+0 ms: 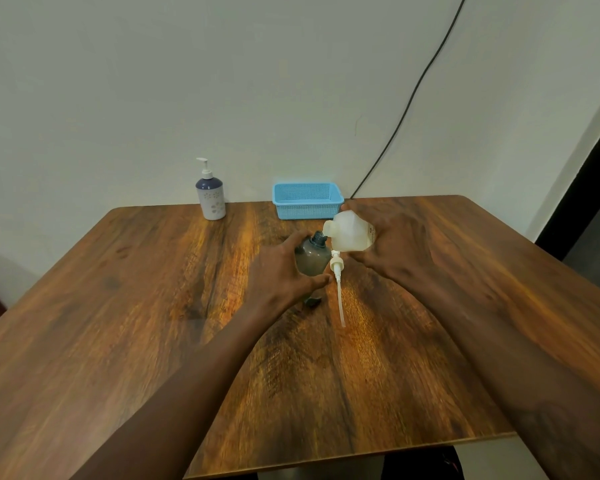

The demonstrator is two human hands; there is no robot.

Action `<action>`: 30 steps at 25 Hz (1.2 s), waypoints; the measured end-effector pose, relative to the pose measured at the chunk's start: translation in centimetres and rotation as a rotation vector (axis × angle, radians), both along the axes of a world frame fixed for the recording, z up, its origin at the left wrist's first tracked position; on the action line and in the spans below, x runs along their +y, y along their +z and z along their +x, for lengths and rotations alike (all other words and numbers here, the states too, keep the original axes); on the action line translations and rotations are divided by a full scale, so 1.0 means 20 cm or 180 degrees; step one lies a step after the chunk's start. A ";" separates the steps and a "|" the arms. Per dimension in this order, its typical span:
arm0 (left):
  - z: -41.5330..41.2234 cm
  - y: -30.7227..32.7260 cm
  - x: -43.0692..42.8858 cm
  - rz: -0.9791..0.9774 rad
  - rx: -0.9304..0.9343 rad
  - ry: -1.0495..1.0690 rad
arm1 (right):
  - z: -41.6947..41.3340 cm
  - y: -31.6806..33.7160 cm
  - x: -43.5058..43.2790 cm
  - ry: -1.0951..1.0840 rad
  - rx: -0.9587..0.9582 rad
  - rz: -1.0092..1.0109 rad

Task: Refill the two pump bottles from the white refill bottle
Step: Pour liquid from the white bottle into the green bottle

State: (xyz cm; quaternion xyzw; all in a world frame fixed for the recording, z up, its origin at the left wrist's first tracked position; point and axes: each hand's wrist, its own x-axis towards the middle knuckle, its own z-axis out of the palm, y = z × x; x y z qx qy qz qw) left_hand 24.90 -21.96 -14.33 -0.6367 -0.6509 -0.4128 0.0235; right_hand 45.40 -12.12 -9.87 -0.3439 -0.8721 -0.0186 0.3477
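Note:
A grey translucent pump bottle (312, 259) stands upright mid-table with its neck open. My left hand (281, 271) grips its body from the left. My right hand (392, 242) holds the white refill bottle (350, 232), tilted so its mouth is right at the grey bottle's neck. The removed white pump head with its long tube (338, 285) lies on the table just right of the grey bottle. A second pump bottle (211, 195), blue and white with flowers, stands with its pump on at the table's far edge.
A light blue plastic basket (307, 200) sits at the back of the wooden table (118, 306), behind the refill bottle. A black cable (413, 95) runs down the wall behind it. The table's front edge is near my forearms.

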 end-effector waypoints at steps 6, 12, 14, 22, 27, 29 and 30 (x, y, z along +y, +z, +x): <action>0.00 -0.02 0.00 -0.0070 -0.0001 0.0002 | 0.00 0.00 0.01 0.0120 0.0107 -0.0157; 0.00 -0.04 0.01 -0.0124 -0.0021 -0.0001 | 0.01 0.02 0.00 0.0063 0.0035 0.0105; -0.01 -0.04 0.02 -0.0126 -0.0034 0.0010 | 0.01 0.02 0.00 0.0017 0.0004 0.0071; 0.01 -0.04 0.02 -0.0098 -0.0058 -0.0051 | 0.01 0.01 0.00 0.0035 -0.0026 0.0056; 0.01 -0.04 0.02 -0.0109 -0.0062 -0.0032 | 0.02 0.02 -0.02 0.0098 0.0136 -0.0003; 0.02 -0.04 0.02 -0.0112 -0.0079 -0.0043 | 0.02 0.02 -0.02 0.0057 0.0118 0.0081; 0.02 -0.04 0.01 -0.0119 -0.0089 -0.0045 | 0.02 0.02 -0.02 0.0061 0.0134 0.0094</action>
